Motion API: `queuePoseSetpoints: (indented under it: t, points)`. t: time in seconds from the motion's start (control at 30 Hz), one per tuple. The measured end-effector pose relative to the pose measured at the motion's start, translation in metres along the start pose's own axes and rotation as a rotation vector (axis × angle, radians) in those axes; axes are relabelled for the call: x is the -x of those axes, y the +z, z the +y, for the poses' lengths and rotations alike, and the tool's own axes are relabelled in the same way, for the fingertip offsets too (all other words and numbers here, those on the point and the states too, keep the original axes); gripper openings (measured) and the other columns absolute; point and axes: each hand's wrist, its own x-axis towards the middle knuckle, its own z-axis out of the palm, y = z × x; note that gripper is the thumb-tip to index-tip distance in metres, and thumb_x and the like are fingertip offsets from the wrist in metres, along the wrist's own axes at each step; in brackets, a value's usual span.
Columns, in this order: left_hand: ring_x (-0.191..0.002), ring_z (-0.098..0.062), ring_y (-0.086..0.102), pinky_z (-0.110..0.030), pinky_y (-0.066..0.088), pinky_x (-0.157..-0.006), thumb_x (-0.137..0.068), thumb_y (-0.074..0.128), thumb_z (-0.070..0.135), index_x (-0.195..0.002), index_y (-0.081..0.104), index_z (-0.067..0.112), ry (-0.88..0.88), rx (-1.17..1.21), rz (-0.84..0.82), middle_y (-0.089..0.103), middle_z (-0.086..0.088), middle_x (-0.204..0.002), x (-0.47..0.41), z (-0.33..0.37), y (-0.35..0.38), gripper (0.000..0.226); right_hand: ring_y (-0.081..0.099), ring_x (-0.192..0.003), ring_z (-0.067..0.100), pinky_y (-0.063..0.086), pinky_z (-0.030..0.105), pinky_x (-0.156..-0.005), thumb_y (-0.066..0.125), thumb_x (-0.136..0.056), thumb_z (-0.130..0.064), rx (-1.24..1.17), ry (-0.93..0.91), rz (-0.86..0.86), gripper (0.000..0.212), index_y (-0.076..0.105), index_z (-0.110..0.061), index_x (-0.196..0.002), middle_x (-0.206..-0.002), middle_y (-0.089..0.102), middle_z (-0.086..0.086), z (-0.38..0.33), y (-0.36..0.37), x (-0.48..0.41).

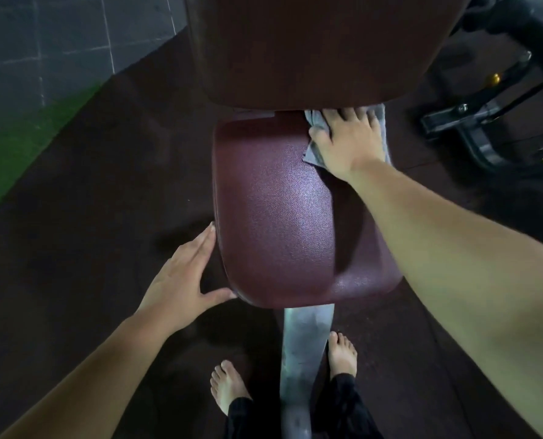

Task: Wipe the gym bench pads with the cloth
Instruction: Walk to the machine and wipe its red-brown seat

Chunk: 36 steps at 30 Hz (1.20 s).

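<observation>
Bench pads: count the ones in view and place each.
2. The seat pad lies at centre, the right hand pressing the cloth on its far right corner, the left hand touching its near left edge. The back pad fills the top. Others may be hidden.

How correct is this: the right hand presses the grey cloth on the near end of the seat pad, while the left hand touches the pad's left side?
No: the head view shows the right hand pressing the cloth on the far end of the seat pad, not the near end. The left hand does touch its left side.
</observation>
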Motion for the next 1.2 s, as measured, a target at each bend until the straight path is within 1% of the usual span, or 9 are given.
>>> queuePoseSetpoints:
  t: [0.17, 0.23, 0.37, 0.5, 0.6, 0.73, 0.93, 1.07, 1.2]
  points:
    - [-0.154, -0.001, 0.011, -0.036, 0.030, -0.123, -0.079, 0.073, 0.066, -0.164, -0.011, 0.038, -0.005, -0.006, -0.005, -0.003, 0.023, -0.171, 0.001, 0.000, 0.000, 0.123, 0.000, -0.159, 0.025, 0.003, 0.049, -0.128, 0.026, -0.103, -0.057, 0.007, -0.096, -0.028, 0.068, 0.013, -0.029, -0.164, -0.173, 0.005, 0.004, 0.004, 0.010, 0.078]
    - [-0.154, -0.001, 0.011, -0.036, 0.030, -0.124, -0.080, 0.073, 0.066, -0.163, -0.011, 0.038, -0.015, -0.001, -0.011, -0.003, 0.023, -0.171, 0.000, 0.000, 0.000, 0.122, -0.002, -0.159, 0.023, 0.002, 0.047, -0.128, 0.025, -0.103, -0.058, 0.013, -0.188, -0.061, 0.069, 0.013, -0.029, -0.165, -0.173, 0.002, 0.002, 0.017, 0.012, 0.122]
    - [-0.154, -0.001, 0.010, -0.038, 0.031, -0.123, -0.079, 0.073, 0.065, -0.163, -0.012, 0.039, -0.015, 0.003, -0.001, -0.003, 0.023, -0.171, 0.001, 0.000, 0.001, 0.122, 0.010, -0.158, 0.027, 0.009, 0.047, -0.126, 0.030, -0.100, -0.058, -0.019, -0.215, -0.024, 0.068, 0.026, -0.030, -0.162, -0.171, 0.017, 0.004, 0.040, 0.005, 0.089]
    - [-0.155, -0.005, 0.014, -0.043, 0.033, -0.123, -0.079, 0.076, 0.062, -0.163, -0.011, 0.042, -0.020, 0.009, 0.014, 0.001, 0.022, -0.171, 0.002, 0.000, 0.001, 0.123, 0.037, -0.143, 0.039, 0.021, 0.046, -0.120, 0.027, -0.094, -0.061, -0.026, -0.023, 0.026, 0.067, 0.048, -0.030, -0.149, -0.152, 0.047, 0.016, 0.036, -0.005, -0.005]
    - [-0.154, -0.006, 0.017, -0.043, 0.035, -0.121, -0.079, 0.078, 0.059, -0.162, -0.011, 0.044, -0.024, 0.005, 0.017, 0.003, 0.020, -0.171, 0.002, 0.002, 0.001, 0.122, 0.035, -0.143, 0.038, 0.021, 0.046, -0.122, 0.027, -0.091, -0.064, -0.070, -0.047, -0.018, 0.070, 0.049, -0.032, -0.149, -0.153, 0.047, 0.013, 0.041, -0.004, -0.013]
    - [-0.153, -0.003, 0.017, -0.040, 0.034, -0.120, -0.079, 0.079, 0.058, -0.162, -0.010, 0.045, -0.012, 0.015, 0.015, 0.004, 0.023, -0.171, 0.002, 0.004, 0.000, 0.122, 0.013, -0.156, 0.038, 0.013, 0.049, -0.127, 0.032, -0.096, -0.062, -0.147, -0.079, 0.047, 0.075, 0.034, -0.022, -0.160, -0.169, 0.022, 0.014, 0.058, 0.011, 0.064]
    - [-0.153, -0.005, 0.017, -0.040, 0.036, -0.118, -0.080, 0.078, 0.059, -0.162, -0.010, 0.046, 0.000, 0.021, 0.021, 0.001, 0.024, -0.171, 0.002, 0.001, 0.002, 0.120, 0.004, -0.159, 0.026, 0.000, 0.044, -0.127, 0.034, -0.103, -0.052, -0.096, -0.120, 0.008, 0.065, 0.024, -0.030, -0.163, -0.172, 0.011, 0.003, 0.025, 0.034, 0.237]
    - [-0.153, -0.005, 0.017, -0.040, 0.035, -0.119, -0.080, 0.078, 0.059, -0.162, -0.010, 0.045, 0.012, 0.025, 0.016, 0.001, 0.025, -0.170, 0.001, -0.001, 0.002, 0.121, 0.013, -0.158, 0.028, 0.012, 0.048, -0.126, 0.034, -0.101, -0.052, -0.047, -0.130, 0.018, 0.064, 0.031, -0.030, -0.161, -0.171, 0.019, 0.005, 0.038, 0.024, 0.168]
    - [-0.153, -0.005, 0.018, -0.040, 0.035, -0.120, -0.080, 0.076, 0.061, -0.162, -0.011, 0.044, 0.011, 0.029, 0.023, 0.000, 0.024, -0.171, 0.001, -0.003, 0.005, 0.121, 0.004, -0.159, 0.028, 0.007, 0.048, -0.128, 0.035, -0.105, -0.050, -0.112, 0.048, 0.003, 0.064, 0.021, -0.029, -0.164, -0.172, 0.009, 0.007, 0.039, 0.008, 0.078]
